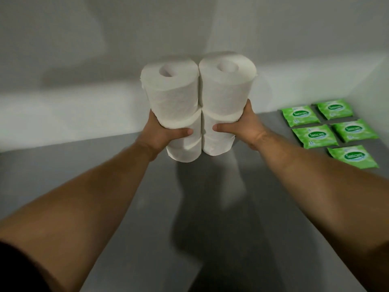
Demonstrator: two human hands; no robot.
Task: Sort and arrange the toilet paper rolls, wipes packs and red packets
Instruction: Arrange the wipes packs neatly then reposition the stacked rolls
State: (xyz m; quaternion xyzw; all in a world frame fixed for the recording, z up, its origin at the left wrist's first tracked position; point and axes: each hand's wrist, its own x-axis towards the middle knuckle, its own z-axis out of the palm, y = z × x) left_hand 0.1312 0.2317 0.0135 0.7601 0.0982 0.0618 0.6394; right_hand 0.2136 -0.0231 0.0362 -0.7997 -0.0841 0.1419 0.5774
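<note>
Four toilet paper rolls (179,102) form a block of two stacks side by side, touching. Each roll stands on end, its long axis near vertical and its core hole facing up, the tops leaning slightly away. The left hand (162,133) grips the left stack and the right hand (244,127) the right. Both thumbs (181,131) lie across the front of the lower rolls, tips almost meeting; the other fingers are hidden behind. Whether the block touches the grey table (105,175) beneath it cannot be told. Five green wipes packs (313,135) lie flat, well right of the block.
</note>
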